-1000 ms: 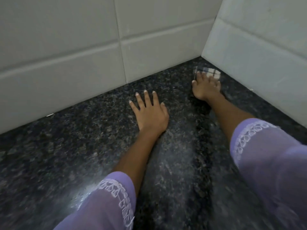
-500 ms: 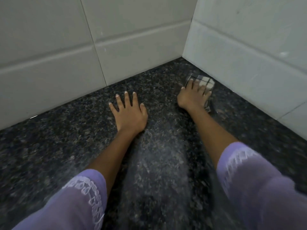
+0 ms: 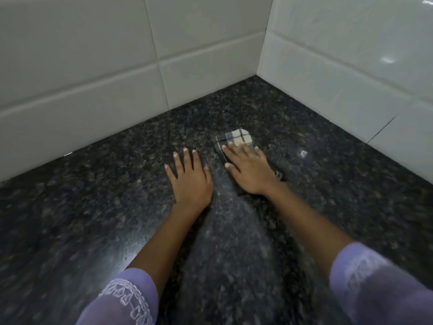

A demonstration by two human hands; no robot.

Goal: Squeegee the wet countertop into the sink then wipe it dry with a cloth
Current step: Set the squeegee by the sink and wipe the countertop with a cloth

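A dark speckled granite countertop (image 3: 93, 207) fills the lower view and runs into a tiled corner. My right hand (image 3: 248, 171) presses flat on a small checked cloth (image 3: 236, 138), of which the grey and cream far end shows past my fingertips; most of the cloth is hidden under the palm. My left hand (image 3: 189, 179) lies flat on the stone just left of it, fingers spread, holding nothing. A duller, streaky band of stone runs between my forearms toward me. No sink or squeegee is in view.
White tiled walls meet at the corner: the back wall (image 3: 93, 78) on the left and the side wall (image 3: 351, 78) on the right. Lilac sleeves with white lace trim cover both forearms at the bottom edge.
My right hand has drawn the cloth back out of the corner toward me and to the left, close to my left hand. The left hand stays planted on the stone.
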